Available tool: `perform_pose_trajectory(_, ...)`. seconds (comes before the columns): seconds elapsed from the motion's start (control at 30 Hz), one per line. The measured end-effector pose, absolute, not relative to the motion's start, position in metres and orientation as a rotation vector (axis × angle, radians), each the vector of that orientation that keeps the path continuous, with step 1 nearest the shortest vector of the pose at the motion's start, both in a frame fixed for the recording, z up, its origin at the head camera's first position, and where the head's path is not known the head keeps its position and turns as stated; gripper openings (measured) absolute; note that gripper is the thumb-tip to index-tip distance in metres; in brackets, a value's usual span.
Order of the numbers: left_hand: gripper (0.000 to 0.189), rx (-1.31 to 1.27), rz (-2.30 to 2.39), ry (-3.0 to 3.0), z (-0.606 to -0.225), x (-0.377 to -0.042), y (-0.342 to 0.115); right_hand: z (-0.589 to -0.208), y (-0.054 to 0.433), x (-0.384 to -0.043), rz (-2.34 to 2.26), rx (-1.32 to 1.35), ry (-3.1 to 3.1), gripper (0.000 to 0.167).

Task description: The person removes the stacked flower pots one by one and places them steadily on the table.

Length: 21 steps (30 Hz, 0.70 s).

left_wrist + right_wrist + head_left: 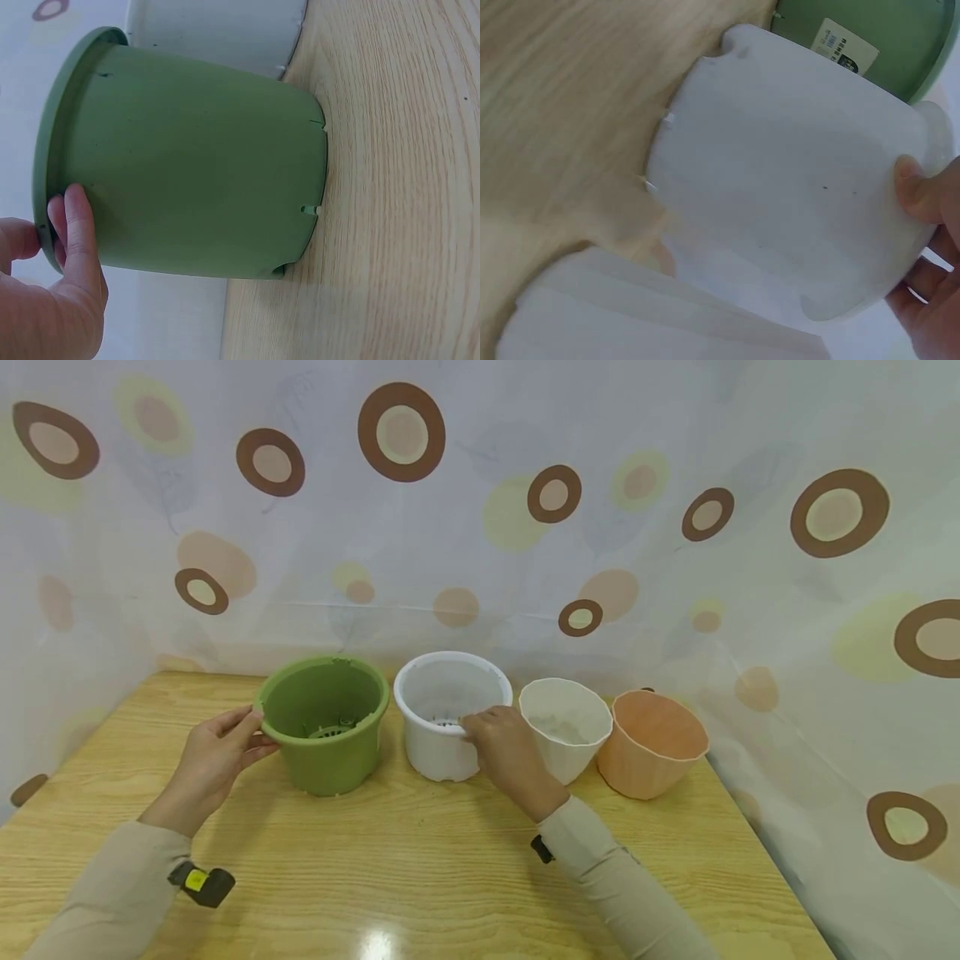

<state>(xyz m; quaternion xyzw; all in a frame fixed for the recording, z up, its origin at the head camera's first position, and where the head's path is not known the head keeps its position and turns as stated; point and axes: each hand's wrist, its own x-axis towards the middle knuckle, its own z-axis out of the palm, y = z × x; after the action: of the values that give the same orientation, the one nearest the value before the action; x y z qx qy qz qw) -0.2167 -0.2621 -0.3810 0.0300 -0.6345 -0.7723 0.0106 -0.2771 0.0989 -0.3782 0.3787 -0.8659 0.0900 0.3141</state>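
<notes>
A green plastic flowerpot stands upright on the table at the left of a row of pots. My left hand pinches its rim on the left side; in the left wrist view the fingers lie against the outer wall under the lip. Just right of it stands a white flowerpot with drainage slots in its floor. My right hand grips the white pot's rim at the front right, its thumb pressed on the outer wall in the right wrist view. Both pots look empty inside apart from their slotted bottoms.
To the right of the white pot stand a cream fluted pot and a peach-coloured pot, side by side. A patterned curtain hangs behind the wooden table. A label shows on the green pot.
</notes>
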Motion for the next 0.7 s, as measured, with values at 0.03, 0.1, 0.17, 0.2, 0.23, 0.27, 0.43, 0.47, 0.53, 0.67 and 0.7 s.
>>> perform_pose_trajectory(0.03,0.071,0.088,-2.405,-1.984,-0.381,-0.2168,-0.2623,-0.3769,0.0985,-0.2774,0.243,1.001,-2.297,0.016)
perform_pose_trajectory(0.1,0.072,0.077,-2.401,-1.985,-0.3813,-0.2169,-0.2627,-0.3745,0.0978,-0.2777,0.253,1.003,-2.331,0.018)
perform_pose_trajectory(0.17,0.073,0.067,-2.396,-1.989,-0.3814,-0.2167,-0.2629,-0.3727,0.0974,-0.2774,0.263,0.999,-2.36,0.019)
perform_pose_trajectory(0.2,0.073,0.062,-2.396,-1.987,-0.3814,-0.2166,-0.263,-0.3721,0.0973,-0.2771,0.266,0.996,-2.372,0.019)
perform_pose_trajectory(0.23,0.073,0.059,-2.397,-1.985,-0.3815,-0.2165,-0.2631,-0.3717,0.0973,-0.2768,0.265,0.995,-2.382,0.019)
perform_pose_trajectory(0.27,0.072,0.057,-2.4,-1.982,-0.3816,-0.2165,-0.2632,-0.3714,0.0972,-0.2765,0.264,0.995,-2.39,0.019)
perform_pose_trajectory(0.43,0.07,0.052,-2.396,-1.98,-0.3823,-0.2156,-0.2631,-0.3713,0.0969,-0.2763,0.262,1.009,-2.397,0.022)
perform_pose_trajectory(0.47,0.07,0.054,-2.395,-1.98,-0.3824,-0.2153,-0.2629,-0.3714,0.0969,-0.2763,0.262,1.013,-2.396,0.022)
perform_pose_trajectory(0.53,0.071,0.055,-2.39,-1.985,-0.3827,-0.2145,-0.2628,-0.3716,0.0969,-0.2763,0.246,1.019,-2.396,0.023)
perform_pose_trajectory(0.67,0.074,0.05,-2.375,-1.997,-0.3823,-0.2135,-0.2628,-0.3706,0.0969,-0.2755,0.202,1.027,-2.403,0.022)
perform_pose_trajectory(0.7,0.074,0.048,-2.371,-1.999,-0.3822,-0.2137,-0.2628,-0.3699,0.0971,-0.2752,0.186,1.03,-2.404,0.021)
